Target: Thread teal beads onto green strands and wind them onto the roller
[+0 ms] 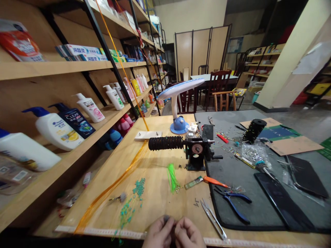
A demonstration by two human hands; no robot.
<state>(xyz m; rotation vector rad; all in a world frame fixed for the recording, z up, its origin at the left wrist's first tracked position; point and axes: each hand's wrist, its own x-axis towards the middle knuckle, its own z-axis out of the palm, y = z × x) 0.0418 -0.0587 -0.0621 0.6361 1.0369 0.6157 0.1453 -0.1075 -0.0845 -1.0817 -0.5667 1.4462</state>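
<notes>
At the table's front edge, my left hand [160, 232] and my right hand [188, 233] are close together, thumbs and forefingers pinched. What they hold is too small and hidden to make out. To their right lie metal tweezers [212, 218]. Left of the hands are turquoise beads on green threads [126, 213], with loose turquoise beads [139, 187] behind. A bundle of bright green strands [172, 178] lies farther back, near a clear lighter-like tube [193, 183]. Beyond stands a black hand-cranked winder [196, 153] with a ridged black roller [165, 143].
Orange threads [111, 191] run down the table's left side from a white block [148, 135]. A blue lamp [179, 124] stands behind. On the grey mat [232, 213] lie blue pliers [236, 203] and a black phone [283, 201]. Shelves with bottles [58, 129] stand at left.
</notes>
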